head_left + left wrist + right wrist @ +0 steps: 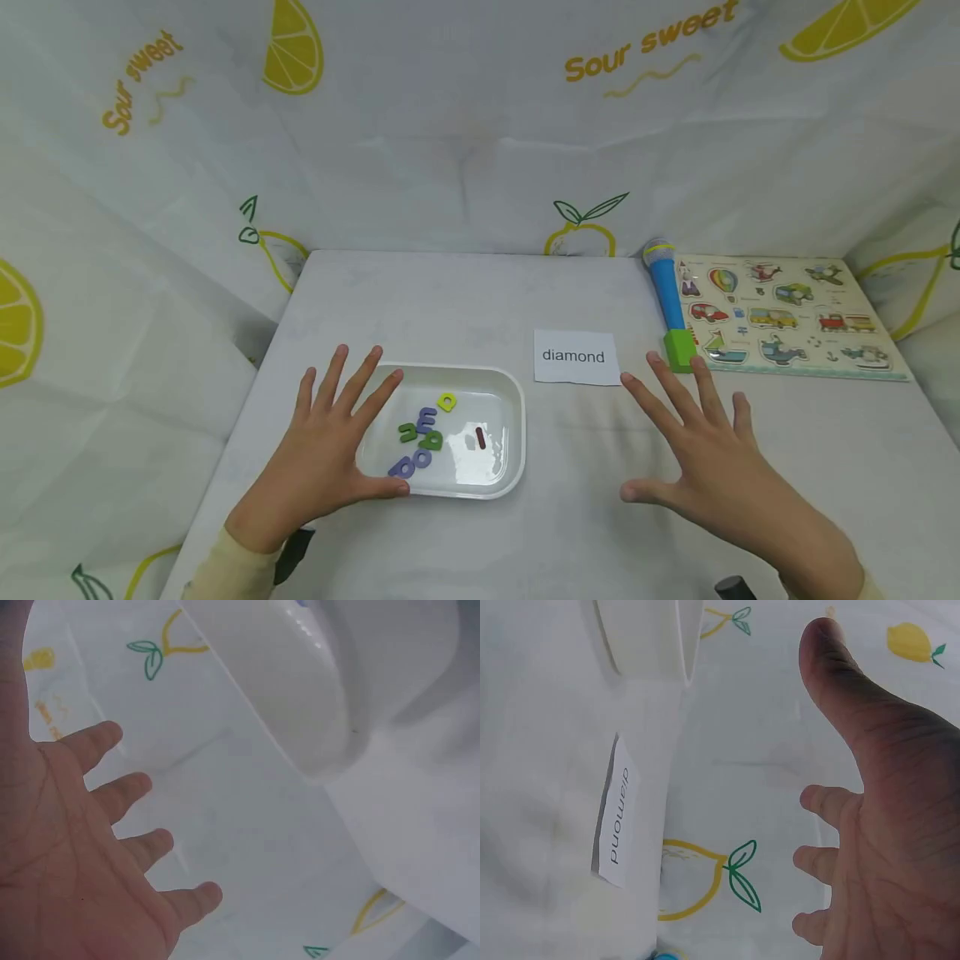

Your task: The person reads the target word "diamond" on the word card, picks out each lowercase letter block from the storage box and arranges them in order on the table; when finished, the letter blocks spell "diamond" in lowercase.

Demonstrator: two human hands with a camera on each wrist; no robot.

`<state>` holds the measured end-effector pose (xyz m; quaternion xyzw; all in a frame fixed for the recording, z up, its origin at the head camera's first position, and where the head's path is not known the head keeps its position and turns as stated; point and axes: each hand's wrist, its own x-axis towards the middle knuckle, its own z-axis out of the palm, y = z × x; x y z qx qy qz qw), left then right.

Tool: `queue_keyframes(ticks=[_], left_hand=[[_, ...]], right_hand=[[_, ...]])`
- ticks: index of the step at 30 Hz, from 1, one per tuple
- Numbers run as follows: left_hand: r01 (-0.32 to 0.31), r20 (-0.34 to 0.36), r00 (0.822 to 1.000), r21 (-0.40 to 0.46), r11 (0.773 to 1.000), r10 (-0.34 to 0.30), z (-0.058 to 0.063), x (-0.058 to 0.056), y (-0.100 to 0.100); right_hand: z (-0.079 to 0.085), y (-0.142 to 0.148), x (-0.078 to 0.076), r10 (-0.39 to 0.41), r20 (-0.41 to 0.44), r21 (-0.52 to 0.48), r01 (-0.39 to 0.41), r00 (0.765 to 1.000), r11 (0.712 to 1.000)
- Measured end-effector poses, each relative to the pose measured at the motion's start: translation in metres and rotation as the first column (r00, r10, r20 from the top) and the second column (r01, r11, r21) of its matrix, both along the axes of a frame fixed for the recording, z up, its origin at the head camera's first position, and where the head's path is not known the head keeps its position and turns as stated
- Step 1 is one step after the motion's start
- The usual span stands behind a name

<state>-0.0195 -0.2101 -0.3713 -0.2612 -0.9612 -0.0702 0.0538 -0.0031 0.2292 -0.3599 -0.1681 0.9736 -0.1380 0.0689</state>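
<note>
Fingers spread, my left hand [322, 454] hovers over the left side of a white tray [516, 450] and holds nothing. Inside the tray lie several small coloured letters: a yellow one [447, 402], a purple m [426, 420], a green n [407, 432], a purple o [422, 458] and a dark red bar-shaped letter [481, 437]. My right hand [720, 458], also spread and holding nothing, is in the air to the right of a white card [576, 358] printed "diamond". Both palms show in the wrist views, with straight fingers.
At the back right lies a picture puzzle board [795, 321] with vehicle shapes. A toy microphone [665, 287] with a blue handle and green base lies along its left edge. A white cloth with lemon prints [465, 125] hangs behind the table [420, 308].
</note>
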Motion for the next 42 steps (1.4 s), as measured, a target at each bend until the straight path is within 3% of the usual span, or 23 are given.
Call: queue_keyframes(ticks=[8,13,17,21,27,33,37,42], left_hand=[[0.018,0.174,0.984,0.156,0.988,-0.046,-0.028,-0.01,-0.033],[-0.004,0.306,0.948,0.286,0.958,-0.087,-0.046,-0.016,-0.05],[-0.03,0.375,0.92,0.351,0.936,-0.111,-0.058,-0.019,-0.059],[-0.036,0.396,0.91,0.369,0.929,-0.122,-0.067,-0.02,-0.064],[-0.025,0.372,0.92,0.365,0.931,-0.121,-0.074,-0.023,-0.066],[-0.033,0.378,0.919,0.36,0.932,-0.113,-0.075,-0.024,-0.065],[-0.033,0.371,0.922,0.356,0.934,-0.109,-0.076,-0.024,-0.065],[-0.034,0.367,0.924,0.354,0.935,-0.106,-0.076,-0.023,-0.066]], right_hand=[[-0.002,-0.021,-0.009,0.063,0.051,-0.153,-0.055,0.997,0.987],[-0.009,-0.035,-0.015,0.129,0.046,-0.237,-0.115,0.991,0.965],[-0.013,-0.049,-0.021,0.193,-0.001,-0.331,-0.182,0.981,0.926],[-0.014,-0.066,-0.026,0.233,-0.05,-0.398,-0.234,0.971,0.887],[-0.019,-0.095,-0.036,0.312,-0.087,-0.481,-0.314,0.946,0.818],[-0.038,-0.123,-0.047,0.388,-0.096,-0.543,-0.375,0.917,0.752],[-0.048,-0.142,-0.05,0.423,-0.117,-0.538,-0.415,0.898,0.733],[-0.054,-0.163,-0.051,0.461,-0.084,-0.51,-0.435,0.883,0.742]])
